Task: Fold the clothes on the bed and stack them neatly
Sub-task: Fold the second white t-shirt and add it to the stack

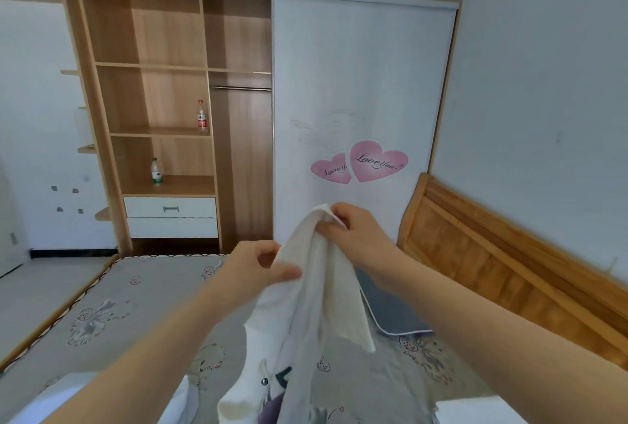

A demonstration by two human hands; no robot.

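A white garment (316, 294) hangs in the air above the bed (112, 315), its lower part with a dark and purple print trailing down to the bottom edge of the view. My right hand (356, 230) pinches the garment's top edge, held high. My left hand (258, 267) grips the cloth lower down on its left side, thumb over the fabric. A folded grey item (390, 311) with a white border lies on the mattress behind the garment, near the headboard.
The wooden headboard (503, 264) runs along the right. Ahead stands a wardrobe with open shelves (159, 97) holding two bottles (202, 116), and a white sliding door (360, 111) with pink heart stickers. Pale cloth lies at the bottom corners.
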